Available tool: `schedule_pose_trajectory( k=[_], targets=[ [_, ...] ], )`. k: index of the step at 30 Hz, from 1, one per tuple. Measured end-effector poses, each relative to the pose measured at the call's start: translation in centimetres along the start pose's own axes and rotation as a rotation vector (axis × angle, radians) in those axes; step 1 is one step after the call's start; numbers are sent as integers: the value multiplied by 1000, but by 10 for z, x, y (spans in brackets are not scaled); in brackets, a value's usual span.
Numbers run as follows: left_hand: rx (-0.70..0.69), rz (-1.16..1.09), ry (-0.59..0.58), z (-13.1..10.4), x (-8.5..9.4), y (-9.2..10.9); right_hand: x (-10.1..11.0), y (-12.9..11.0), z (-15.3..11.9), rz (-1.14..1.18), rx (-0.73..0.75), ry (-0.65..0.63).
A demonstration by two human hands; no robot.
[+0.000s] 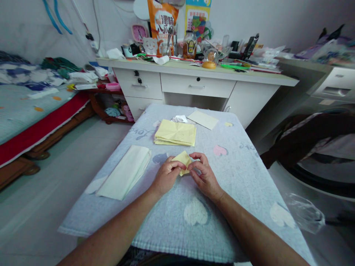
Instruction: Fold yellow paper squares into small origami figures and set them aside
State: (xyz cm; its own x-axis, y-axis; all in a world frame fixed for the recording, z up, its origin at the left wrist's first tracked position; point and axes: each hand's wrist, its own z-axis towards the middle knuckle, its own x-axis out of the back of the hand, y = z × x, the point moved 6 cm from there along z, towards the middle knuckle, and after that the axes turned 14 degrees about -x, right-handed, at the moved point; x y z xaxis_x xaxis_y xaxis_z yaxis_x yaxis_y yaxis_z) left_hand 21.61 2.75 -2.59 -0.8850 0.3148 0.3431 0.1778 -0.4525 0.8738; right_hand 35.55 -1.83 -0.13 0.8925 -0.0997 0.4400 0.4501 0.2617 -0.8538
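A small folded piece of yellow paper (183, 159) is held between my two hands, just above the cloth-covered table. My left hand (168, 173) pinches its left side with thumb and forefinger. From the right, my right hand (204, 175) has its thumb and fingertips closed at the paper's right edge. Beyond the hands lies a stack of creased yellow paper sheets (175, 132). To the left rests a folded pale green-white sheet bundle (123, 171).
A cream card (203, 120) and a crumpled white tissue (179, 118) lie near the table's far end. Behind stands a white desk (198, 85) crowded with jars and packets. A bed (36, 118) is at the left, a front-loading washing machine (332, 88) at the right.
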Motion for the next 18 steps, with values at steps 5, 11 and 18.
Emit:
schedule_pose_trajectory(
  k=[5,11,18],
  targets=[
    [-28,6,4,0,1,8,-1,-1,-1,-22,25,13],
    [-114,75,-28,-2,-1,17,-1,-3,-2,-51,53,23],
    [-218,136,-96,-6,-2,28,1,-3,-1,-61,30,31]
  ],
)
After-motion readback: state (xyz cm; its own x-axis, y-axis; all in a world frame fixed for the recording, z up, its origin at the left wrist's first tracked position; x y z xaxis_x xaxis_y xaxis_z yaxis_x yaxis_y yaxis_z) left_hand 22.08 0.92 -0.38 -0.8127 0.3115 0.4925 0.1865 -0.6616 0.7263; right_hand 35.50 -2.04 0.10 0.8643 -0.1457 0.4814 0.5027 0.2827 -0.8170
